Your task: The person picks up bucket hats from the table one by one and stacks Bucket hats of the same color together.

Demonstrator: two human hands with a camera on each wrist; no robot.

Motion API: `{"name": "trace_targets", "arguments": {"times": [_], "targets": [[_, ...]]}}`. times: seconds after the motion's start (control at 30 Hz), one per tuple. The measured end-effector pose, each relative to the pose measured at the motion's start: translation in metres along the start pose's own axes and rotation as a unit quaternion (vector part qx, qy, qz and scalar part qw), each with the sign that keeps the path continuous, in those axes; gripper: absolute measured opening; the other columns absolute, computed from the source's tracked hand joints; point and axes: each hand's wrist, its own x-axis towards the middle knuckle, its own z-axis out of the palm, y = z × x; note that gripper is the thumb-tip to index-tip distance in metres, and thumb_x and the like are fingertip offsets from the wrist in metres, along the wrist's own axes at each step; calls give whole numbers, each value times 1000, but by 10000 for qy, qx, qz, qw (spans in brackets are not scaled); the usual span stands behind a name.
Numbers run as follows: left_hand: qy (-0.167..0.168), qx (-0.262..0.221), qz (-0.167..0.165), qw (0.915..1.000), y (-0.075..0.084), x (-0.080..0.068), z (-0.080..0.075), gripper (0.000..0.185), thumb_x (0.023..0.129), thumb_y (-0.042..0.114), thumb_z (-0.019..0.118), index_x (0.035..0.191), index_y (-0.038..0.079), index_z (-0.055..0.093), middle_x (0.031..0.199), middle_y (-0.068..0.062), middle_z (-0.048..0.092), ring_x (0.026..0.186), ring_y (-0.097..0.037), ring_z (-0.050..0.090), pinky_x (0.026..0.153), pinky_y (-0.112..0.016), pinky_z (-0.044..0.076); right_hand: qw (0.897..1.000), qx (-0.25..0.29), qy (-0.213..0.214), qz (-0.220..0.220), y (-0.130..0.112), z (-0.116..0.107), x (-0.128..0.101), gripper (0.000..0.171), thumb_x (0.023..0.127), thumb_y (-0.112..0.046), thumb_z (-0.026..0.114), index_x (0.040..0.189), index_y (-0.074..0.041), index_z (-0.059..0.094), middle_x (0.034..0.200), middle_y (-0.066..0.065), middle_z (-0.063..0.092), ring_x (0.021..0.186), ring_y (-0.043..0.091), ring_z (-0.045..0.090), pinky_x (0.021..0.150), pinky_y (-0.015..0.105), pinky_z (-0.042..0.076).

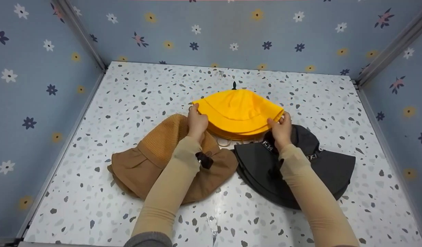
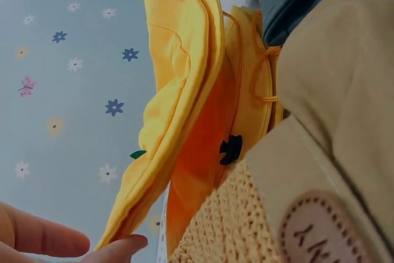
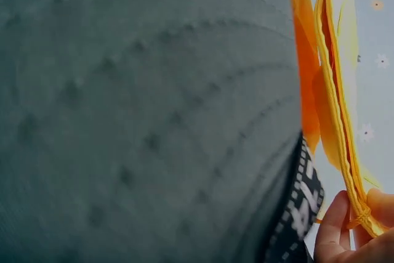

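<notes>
The left hand [image 1: 196, 121] pinches the yellow hat [image 1: 239, 109] at its 9 o'clock brim edge; the right hand [image 1: 281, 129] pinches the 3 o'clock edge. The hat sits mid-worktop [image 1: 135, 92], overlapping a brown hat [image 1: 152, 161] at 8 o'clock and a dark grey hat [image 1: 331, 168] at 4 o'clock.

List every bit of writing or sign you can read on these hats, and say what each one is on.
"E14": white characters on the band of the black hat, beside the right hand; the reading is uncertain.
More white letters on the same band past the right sleeve: too small to read.
Round stitched patch on the brown hat: characters seen upside down and blurred, not readable.
Yellow hat, pinched by the left hand and the right hand: no writing visible.
</notes>
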Motion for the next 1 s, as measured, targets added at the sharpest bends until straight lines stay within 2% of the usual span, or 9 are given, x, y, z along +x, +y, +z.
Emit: {"name": "trace_targets", "arguments": {"times": [0.1,0.23,0.33,0.43,0.53,0.6,0.67,0.8,1.0], "targets": [[-37,97,-88,9999,-1,1,-1,65,94,-12,34,156,2,22,165,-15,18,152,-28,19,122,-35,24,9999,-114,87,-75,3,2,0,55,97,-2,56,147,-6,33,141,22,52,110,24,57,91,26,50],[-47,201,-167,9996,-1,1,-2,66,93,-10,35,157,1,18,165,-17,15,151,-29,18,122,-35,25,9990,-440,52,-72,6,1,0,63,97,-6,59,152,-13,28,143,21,51,115,27,58,90,26,50],[-154,297,-201,9992,-2,0,-2,68,94,-8,35,158,2,14,166,-17,11,148,-30,24,107,-34,35,9971,-756,-1,-99,7,0,-1,72,98,-9,60,157,-19,20,149,20,45,118,30,56,91,27,49],[-270,357,-194,9988,-3,-1,-2,69,95,-7,35,159,4,10,166,-17,6,146,-30,24,95,-37,32,9952,-966,8,-143,8,-1,-1,76,98,-9,60,159,-21,17,153,19,36,118,31,54,93,30,48],[-292,345,-225,9987,-4,-1,-2,70,95,-6,35,159,4,8,167,-16,4,152,-28,15,107,-34,31,9943,-1051,67,-152,9,-1,0,75,98,-10,60,159,-17,17,157,19,29,124,32,50,102,34,46],[-278,292,-255,9989,-4,0,-1,71,95,-6,35,159,4,7,167,-16,2,154,-28,8,118,-34,25,9936,-1115,100,-176,10,0,1,74,98,-10,60,159,-14,18,159,19,25,135,31,42,112,36,40],[-261,224,-287,9990,-4,0,-1,72,94,-5,35,159,5,5,167,-15,-1,154,-28,3,124,-34,17,9919,-1240,117,-233,11,0,2,74,98,-11,59,159,-10,17,161,19,21,145,31,32,120,38,30],[-212,144,-292,9992,-3,0,0,74,95,-3,37,159,6,2,166,-15,-6,154,-27,1,125,-34,14,9863,-1624,74,-296,12,1,3,77,99,-11,58,159,-5,10,162,22,15,151,31,18,125,37,16],[-181,36,-369,9991,-3,0,2,78,93,-3,41,160,8,1,166,-15,-12,154,-25,-2,117,-29,21,9813,-1919,-81,-137,11,1,4,81,100,-10,54,158,-4,-2,165,21,8,153,30,11,125,37,12]]}}
